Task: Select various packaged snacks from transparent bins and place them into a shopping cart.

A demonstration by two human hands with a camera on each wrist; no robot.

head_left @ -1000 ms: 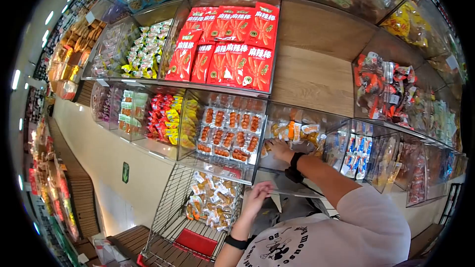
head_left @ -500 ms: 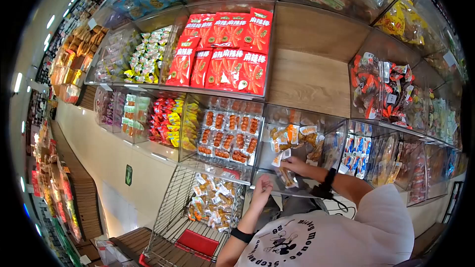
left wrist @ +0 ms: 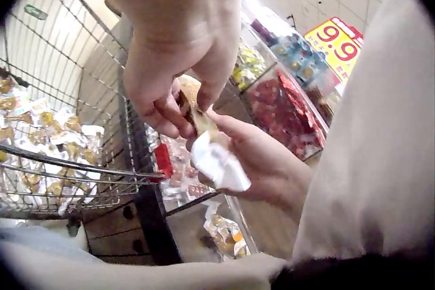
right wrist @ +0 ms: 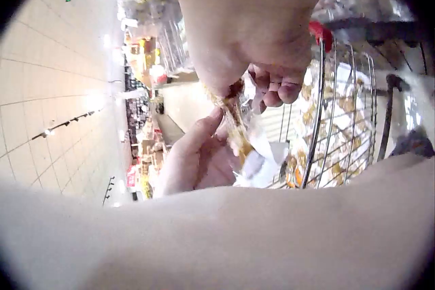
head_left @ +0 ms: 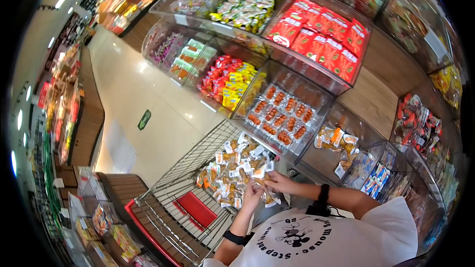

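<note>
Both of my hands meet at the cart's near side, holding clear-wrapped drumsticks (head_left: 268, 198) with white labels. In the left wrist view, my left hand (left wrist: 180, 59) pinches the upper end of a wrapped drumstick, its white label (left wrist: 221, 162) hanging below. My right hand (head_left: 281, 183) grips the pack from the other side; in the right wrist view its fingers curl by the brown wrapped piece (right wrist: 236, 123). Beneath and beyond lies a heap of similar packs (head_left: 230, 170) inside the wire shopping cart (head_left: 170, 168).
The clear bin (head_left: 316, 160) at right holds several similar packs (head_left: 336, 138). Beside it stands a bin of red-brown vacuum packs (head_left: 279, 113), with red snack bags (head_left: 321, 39) on the tier above. A red flap (head_left: 195, 210) lies in the cart. Tiled floor (head_left: 128, 94) stretches left.
My right hand has gone from the bin of wrapped drumsticks to the cart, carrying packs. My left hand has closed on a pack beside it. The head view has turned toward the cart.
</note>
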